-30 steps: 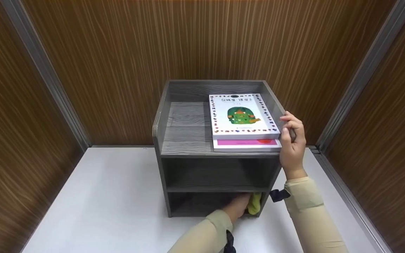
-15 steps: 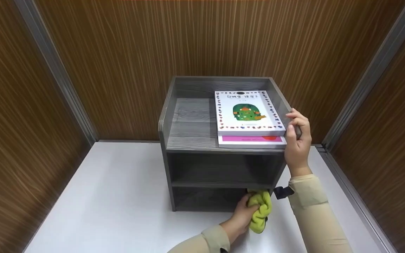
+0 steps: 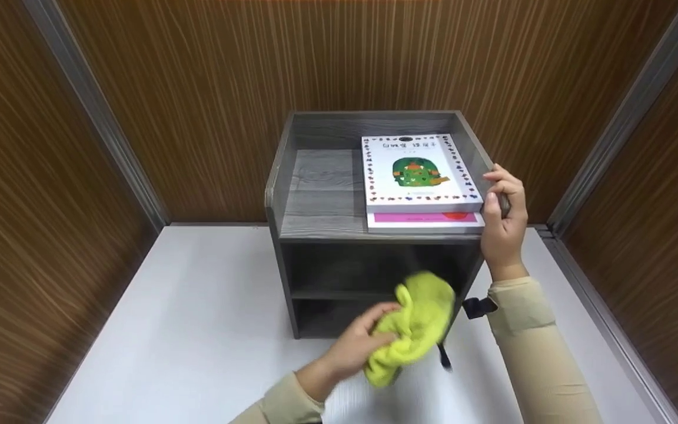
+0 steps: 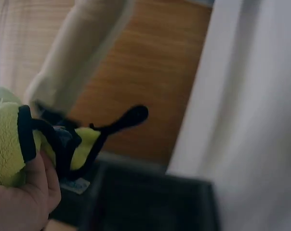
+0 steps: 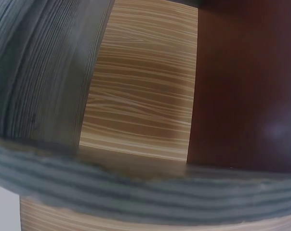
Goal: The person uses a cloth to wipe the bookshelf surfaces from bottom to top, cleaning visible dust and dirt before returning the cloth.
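Observation:
My left hand (image 3: 351, 347) grips a bunched yellow-green cloth (image 3: 415, 324) in front of the shelf's lower openings. In the left wrist view the cloth (image 4: 6, 144) shows fluffy pile, dark edging and a black hanging loop (image 4: 131, 115). My right hand (image 3: 507, 224) holds the front upper edge of the right side panel of a grey wood-grain shelf unit (image 3: 321, 200), its thumb on the inner side. The right wrist view has grey wood grain (image 5: 49, 72) close up, the hand out of sight there.
On the shelf's top, at the right, a white picture book (image 3: 415, 171) with a green drawing lies over another book (image 3: 427, 222) with a pink band. The unit stands on a white tabletop (image 3: 209, 294). Brown wood-grain panels (image 3: 198, 88) enclose the back and sides.
My left hand has drawn the cloth out of the bottom compartment and lifted it up and to the left. The right hand stays on the side panel. The view has shifted slightly.

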The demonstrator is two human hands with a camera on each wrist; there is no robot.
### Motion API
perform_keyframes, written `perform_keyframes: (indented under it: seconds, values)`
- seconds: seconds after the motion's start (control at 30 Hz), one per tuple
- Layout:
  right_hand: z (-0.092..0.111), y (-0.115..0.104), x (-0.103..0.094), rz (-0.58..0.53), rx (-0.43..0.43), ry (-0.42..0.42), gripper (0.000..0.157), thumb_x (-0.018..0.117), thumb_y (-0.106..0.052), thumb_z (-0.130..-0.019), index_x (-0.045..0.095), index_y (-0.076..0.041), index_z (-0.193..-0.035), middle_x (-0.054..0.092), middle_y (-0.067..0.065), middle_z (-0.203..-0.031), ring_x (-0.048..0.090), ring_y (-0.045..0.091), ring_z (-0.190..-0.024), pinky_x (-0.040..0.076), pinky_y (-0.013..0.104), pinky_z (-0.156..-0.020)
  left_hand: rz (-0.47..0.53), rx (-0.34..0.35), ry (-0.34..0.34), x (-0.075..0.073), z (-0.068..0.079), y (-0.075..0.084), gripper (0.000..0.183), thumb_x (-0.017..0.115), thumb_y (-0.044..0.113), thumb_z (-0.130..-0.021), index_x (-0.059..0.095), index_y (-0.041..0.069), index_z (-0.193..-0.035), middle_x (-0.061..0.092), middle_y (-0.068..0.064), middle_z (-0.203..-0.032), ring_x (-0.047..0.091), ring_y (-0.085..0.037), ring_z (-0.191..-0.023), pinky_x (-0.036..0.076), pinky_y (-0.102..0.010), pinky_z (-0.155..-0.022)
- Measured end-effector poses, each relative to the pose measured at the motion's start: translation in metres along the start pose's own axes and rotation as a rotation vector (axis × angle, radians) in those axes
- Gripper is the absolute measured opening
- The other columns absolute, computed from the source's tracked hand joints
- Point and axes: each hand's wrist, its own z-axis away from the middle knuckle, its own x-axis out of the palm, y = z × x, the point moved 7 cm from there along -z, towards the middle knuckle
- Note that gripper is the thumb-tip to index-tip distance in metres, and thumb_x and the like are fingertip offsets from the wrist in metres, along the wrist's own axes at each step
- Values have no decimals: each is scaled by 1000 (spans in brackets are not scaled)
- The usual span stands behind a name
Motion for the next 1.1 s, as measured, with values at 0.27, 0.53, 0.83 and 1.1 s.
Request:
perform_keyframes:
  seconds: [0.27,0.53,0.83,1.1]
  values:
    - [-3,1,0,1,30,1,17,41,-2,-84,42,15,-90,55,11,-108,40,30,-125,27,38,-107,-1146,311,466,-62,-12,72,38,67,14,-81,60,16,-119,52,-14,-115,57,-27,-89,52,-38,-68]
    - [-1,2,2,-1,4,-8,17,41,-1,-84,41,16,-88,55,15,-107,40,34,-124,27,40,-107,-1785,337,617,-80,-16,62,28,72,24,-76,72,10,-100,56,-23,-116,53,-44,-102,50,-51,-74]
    - [-1,0,-1,18,29,-1,18,40,-2,-84,40,15,-89,55,10,-108,40,29,-125,27,39,-107,-1607,6,436,-99,-39,34,49,47,37,-96,46,12,-138,29,-19,-146,13,-41,-137,13,-50,-110]
    - [0,2,2,9,32,-5,18,40,-2,-84,40,15,-89,55,9,-108,39,29,-125,26,39,-107,-1638,-103,479,-90,-49,18,50,39,43,-96,39,23,-143,22,-14,-148,7,-41,-138,14,-67,-100]
